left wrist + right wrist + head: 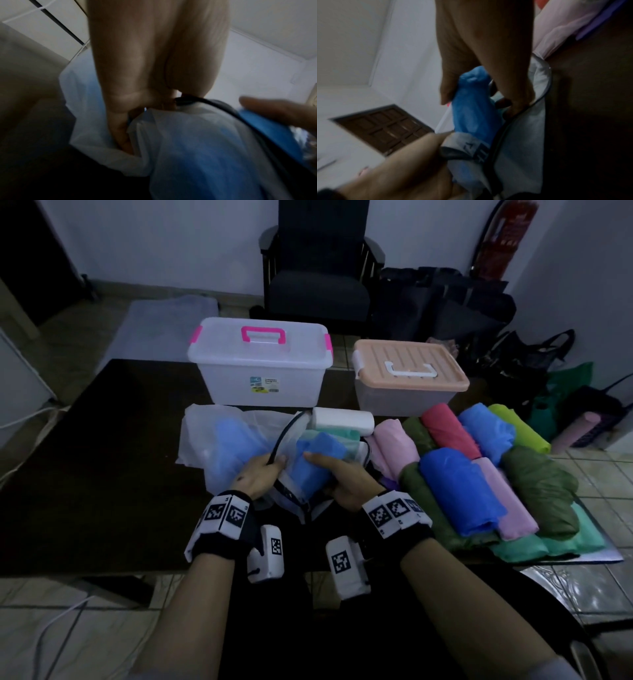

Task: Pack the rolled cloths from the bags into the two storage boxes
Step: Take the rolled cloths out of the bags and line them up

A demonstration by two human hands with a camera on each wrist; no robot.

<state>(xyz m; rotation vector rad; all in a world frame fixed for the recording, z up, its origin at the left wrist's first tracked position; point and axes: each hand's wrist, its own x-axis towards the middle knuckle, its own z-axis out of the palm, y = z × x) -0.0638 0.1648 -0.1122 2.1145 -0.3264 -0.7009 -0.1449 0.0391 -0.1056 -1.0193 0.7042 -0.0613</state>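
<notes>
The right hand (pixel 346 477) gripped the blue roll (pixel 317 462) tight. The left hand (pixel 258 474) pinched the bag (pixel 239 440) rim just beside it. The roll might snag there and unroll.

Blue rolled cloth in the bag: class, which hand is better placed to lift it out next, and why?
Right. The right hand already grips the blue rolled cloth, while the left hand pinches the bag's black rim, holding it open.

dark table (pixel 102 440), two boxes (pixel 260 361), bags (pixel 219 436), cloth rolls (pixel 459 491)
</notes>
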